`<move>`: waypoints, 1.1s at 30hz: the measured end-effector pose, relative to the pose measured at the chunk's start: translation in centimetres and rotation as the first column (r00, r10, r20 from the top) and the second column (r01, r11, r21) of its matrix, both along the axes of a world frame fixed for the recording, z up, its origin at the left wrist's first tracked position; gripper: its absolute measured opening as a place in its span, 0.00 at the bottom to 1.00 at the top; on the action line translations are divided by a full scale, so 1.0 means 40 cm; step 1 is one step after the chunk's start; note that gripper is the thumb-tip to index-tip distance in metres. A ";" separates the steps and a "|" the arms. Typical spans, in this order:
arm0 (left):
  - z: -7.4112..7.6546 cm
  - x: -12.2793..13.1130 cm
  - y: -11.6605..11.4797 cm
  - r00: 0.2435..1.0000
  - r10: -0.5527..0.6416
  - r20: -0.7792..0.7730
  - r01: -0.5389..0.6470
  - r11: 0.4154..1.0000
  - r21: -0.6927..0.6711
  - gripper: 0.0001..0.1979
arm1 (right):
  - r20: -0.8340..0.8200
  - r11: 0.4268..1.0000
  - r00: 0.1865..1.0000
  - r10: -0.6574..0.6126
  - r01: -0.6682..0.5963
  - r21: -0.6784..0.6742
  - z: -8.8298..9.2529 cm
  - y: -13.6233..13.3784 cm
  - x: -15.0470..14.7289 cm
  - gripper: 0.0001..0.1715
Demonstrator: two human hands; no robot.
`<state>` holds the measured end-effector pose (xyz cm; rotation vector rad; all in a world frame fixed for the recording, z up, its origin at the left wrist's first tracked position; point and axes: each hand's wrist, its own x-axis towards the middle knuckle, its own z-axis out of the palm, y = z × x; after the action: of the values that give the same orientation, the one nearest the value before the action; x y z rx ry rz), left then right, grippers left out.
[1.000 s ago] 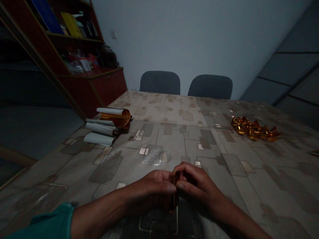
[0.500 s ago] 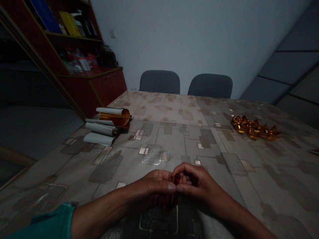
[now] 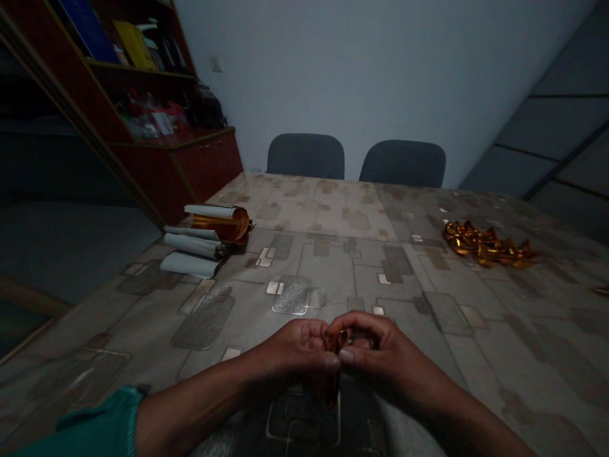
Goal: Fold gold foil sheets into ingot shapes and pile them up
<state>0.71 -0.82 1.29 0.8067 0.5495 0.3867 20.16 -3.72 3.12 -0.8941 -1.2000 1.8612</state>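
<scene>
Close to the near edge of the table, my left hand (image 3: 304,348) and my right hand (image 3: 368,343) meet with their thumbs side by side. Between them is a small piece of shiny gold-orange foil paper (image 3: 336,341), pinched by the fingers of both. Part of it hangs below my thumbs in shadow, and the fingers cover most of its shape. On the right of the table lies a cluster of folded gold foil pieces (image 3: 485,244). To the left rests a stack of curled foil sheets (image 3: 207,241), gold on the inside and pale grey on the outside.
A patterned cloth covers the table (image 3: 328,254). Two grey chairs (image 3: 305,155) (image 3: 403,164) stand at its far side against the wall. A red-brown cabinet (image 3: 204,162) with loaded shelves is at the left. A small object (image 3: 602,290) shows at the right edge.
My fingers have shifted slightly around the foil, and my right thumb now sits a little higher. The foil piece has turned a little between them. The stack and the cluster stay put.
</scene>
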 end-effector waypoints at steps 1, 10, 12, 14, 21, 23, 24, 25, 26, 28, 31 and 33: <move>0.000 0.001 0.000 1.000 0.001 0.004 -0.001 1.000 0.006 0.23 | -0.018 1.000 1.000 0.000 0.000 -0.010 -0.002 0.000 -0.001 0.19; 0.011 0.001 -0.004 0.997 0.081 -0.019 -0.080 0.996 0.033 0.20 | -0.099 0.999 0.995 -0.022 0.017 -0.050 -0.024 0.000 -0.010 0.19; 0.010 0.001 -0.006 0.994 0.104 -0.044 -0.102 0.994 0.036 0.21 | -0.102 0.998 0.994 -0.035 0.030 -0.055 -0.026 -0.001 -0.010 0.19; 0.005 0.001 -0.006 0.992 0.105 -0.068 -0.102 0.994 0.040 0.22 | -0.092 0.997 0.994 -0.050 0.044 -0.065 -0.024 -0.001 -0.009 0.19; -0.003 0.006 -0.003 0.991 0.108 -0.073 -0.103 0.992 0.079 0.21 | -0.135 0.996 0.989 -0.057 0.046 -0.079 -0.013 0.006 -0.011 0.18; 0.005 0.006 -0.004 0.993 0.091 -0.070 -0.085 0.993 0.083 0.22 | -0.134 0.997 0.989 -0.063 0.056 -0.058 -0.018 0.009 -0.010 0.17; 0.010 0.006 -0.004 0.994 0.076 -0.075 -0.070 0.994 0.084 0.23 | -0.129 0.997 0.990 -0.064 0.060 -0.041 -0.022 0.009 -0.010 0.17; 0.015 0.006 -0.005 0.995 0.063 -0.082 -0.056 0.995 0.088 0.23 | -0.121 0.998 0.991 -0.062 0.060 -0.021 -0.026 0.010 -0.009 0.17; 0.018 0.006 -0.006 0.995 0.051 -0.086 -0.043 0.995 0.092 0.23 | -0.113 0.998 0.992 -0.060 0.060 0.000 -0.031 0.010 -0.007 0.17; 0.021 0.004 -0.007 0.996 0.038 -0.077 -0.031 0.995 0.091 0.22 | -0.095 0.998 0.994 -0.050 0.053 0.032 -0.038 0.009 -0.004 0.18; 0.017 0.002 -0.006 0.999 0.016 -0.037 -0.014 0.998 0.066 0.22 | -0.074 0.999 0.997 -0.019 0.023 0.048 -0.041 0.008 0.001 0.19; 0.014 0.000 -0.004 1.000 -0.013 -0.016 0.014 0.999 0.048 0.21 | -0.079 0.999 0.997 0.014 -0.011 0.040 -0.038 0.009 0.003 0.18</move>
<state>0.72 -0.99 1.83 0.8601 0.5507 0.3832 20.28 -3.34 1.59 -0.7853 -1.1916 1.8589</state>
